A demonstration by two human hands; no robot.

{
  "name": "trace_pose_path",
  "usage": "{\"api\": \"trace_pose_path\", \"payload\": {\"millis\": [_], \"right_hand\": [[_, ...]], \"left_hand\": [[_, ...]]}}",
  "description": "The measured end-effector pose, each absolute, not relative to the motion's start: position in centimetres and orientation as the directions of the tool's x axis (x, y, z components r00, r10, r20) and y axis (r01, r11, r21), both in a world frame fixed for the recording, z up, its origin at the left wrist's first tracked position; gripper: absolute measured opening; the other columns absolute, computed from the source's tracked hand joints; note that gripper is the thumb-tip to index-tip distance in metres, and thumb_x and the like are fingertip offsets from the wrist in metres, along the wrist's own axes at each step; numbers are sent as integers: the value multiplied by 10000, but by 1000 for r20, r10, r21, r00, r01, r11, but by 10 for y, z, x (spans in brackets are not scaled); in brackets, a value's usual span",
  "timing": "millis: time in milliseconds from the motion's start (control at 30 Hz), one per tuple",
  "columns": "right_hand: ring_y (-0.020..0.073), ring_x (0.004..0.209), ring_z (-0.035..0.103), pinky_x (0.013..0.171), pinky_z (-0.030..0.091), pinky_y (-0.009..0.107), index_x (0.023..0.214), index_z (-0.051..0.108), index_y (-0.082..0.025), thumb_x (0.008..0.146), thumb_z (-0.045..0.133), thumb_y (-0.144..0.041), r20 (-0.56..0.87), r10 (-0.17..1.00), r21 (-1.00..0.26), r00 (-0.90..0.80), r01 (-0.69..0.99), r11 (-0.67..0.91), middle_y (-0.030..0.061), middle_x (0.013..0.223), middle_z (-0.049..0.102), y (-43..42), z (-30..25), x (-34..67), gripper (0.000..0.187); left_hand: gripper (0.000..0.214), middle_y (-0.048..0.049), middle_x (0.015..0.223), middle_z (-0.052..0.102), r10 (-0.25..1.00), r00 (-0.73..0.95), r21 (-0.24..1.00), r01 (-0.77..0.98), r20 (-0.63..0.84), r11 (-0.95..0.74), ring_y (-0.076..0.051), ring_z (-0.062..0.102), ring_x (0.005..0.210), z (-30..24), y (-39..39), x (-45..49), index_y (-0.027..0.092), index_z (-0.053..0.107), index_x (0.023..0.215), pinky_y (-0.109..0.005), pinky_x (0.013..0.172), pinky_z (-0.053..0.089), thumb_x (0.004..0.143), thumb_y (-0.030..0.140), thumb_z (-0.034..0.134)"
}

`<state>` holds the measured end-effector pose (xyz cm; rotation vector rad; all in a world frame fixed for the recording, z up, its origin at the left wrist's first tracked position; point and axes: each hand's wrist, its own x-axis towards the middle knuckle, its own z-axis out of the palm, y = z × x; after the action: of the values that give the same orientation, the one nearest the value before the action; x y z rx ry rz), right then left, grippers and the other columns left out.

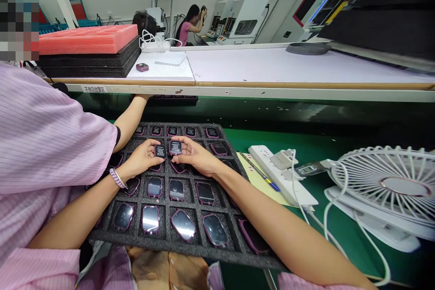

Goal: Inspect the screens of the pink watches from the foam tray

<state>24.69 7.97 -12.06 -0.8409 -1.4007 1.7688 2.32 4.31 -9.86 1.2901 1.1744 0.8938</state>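
Observation:
A dark foam tray [185, 245] with square compartments holds several purple-framed smartwatch bodies without straps, such as a watch body [205, 192] with a dark screen. Above the tray, my left hand [144, 158] pinches a watch body [160, 151] whose lit screen shows lines of white text. Close beside it, my right hand [193, 156] grips another lit watch body [175, 147] by its right edge. Both screens face me. In the tray's far row, several watch bodies also show text; the nearer ones have dark, reflective screens.
A co-worker's pink sleeve [50, 131] and forearm [131, 120] reach in from the left. Right of the tray are a white power strip [283, 176], a pen [261, 173], cables and a white fan [390, 186]. A shelf [254, 65] above carries stacked foam trays [88, 61].

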Motion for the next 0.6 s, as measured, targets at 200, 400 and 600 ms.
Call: {"api": "trace_pose_path", "payload": {"millis": [200, 400, 600], "right_hand": [[177, 781, 712, 743, 579, 313, 1255, 530, -233, 630, 889, -210, -52, 844, -980, -534, -134, -145, -22, 888, 711, 79, -120, 248, 721], [186, 789, 716, 743, 590, 328, 1205, 552, -237, 630, 886, -191, -45, 853, -984, -520, -122, -127, -14, 898, 717, 79, -121, 248, 666], [175, 770, 712, 743, 591, 320, 1203, 551, -238, 614, 878, -192, -31, 864, -987, -502, -120, -105, -29, 869, 715, 78, -121, 247, 675]], "left_hand": [[515, 23, 875, 648, 966, 233, 990, 113, -112, 87, -127, 622, 794, -105, 44, 21, 166, 561, 1172, -269, 760, 486, 718, 92, 793], [562, 22, 890, 654, 966, 241, 991, 115, -96, 70, -138, 650, 811, -107, 43, 20, 181, 562, 1194, -282, 775, 506, 698, 86, 810], [537, 14, 904, 667, 969, 237, 992, 120, -69, 41, -122, 638, 794, -110, 45, 20, 171, 566, 1176, -265, 765, 510, 697, 61, 784]]}}
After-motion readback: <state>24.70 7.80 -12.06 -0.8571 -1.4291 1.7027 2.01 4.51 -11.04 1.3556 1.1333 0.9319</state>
